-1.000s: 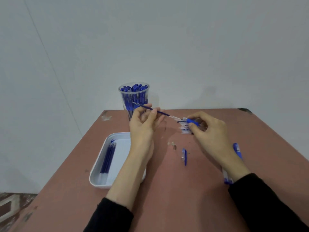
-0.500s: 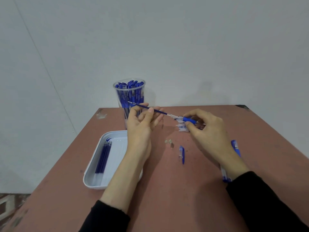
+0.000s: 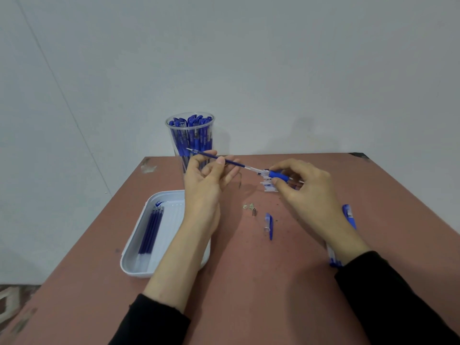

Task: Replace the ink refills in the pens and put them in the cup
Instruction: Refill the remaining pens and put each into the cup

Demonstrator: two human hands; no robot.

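Your L hand (image 3: 204,184) pinches refill (image 3: 231,162), R hand (image 3: 306,188) grips barrel (image 3: 276,174): line them up, slide straight, no bending.

We look at a pale grey wall (image 3: 273,58), evenly lit, with 1 thin seam (image 3: 62,95) slanting down its left side. Before it stands a reddish-brown desk (image 3: 249,282), scuffed pale at its far-left corner. Patterned floor (image 3: 12,300) shows beyond the near-left edge.

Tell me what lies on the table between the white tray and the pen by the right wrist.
Head view: a small metal tip and a blue cap lie on the table between tray and pen.
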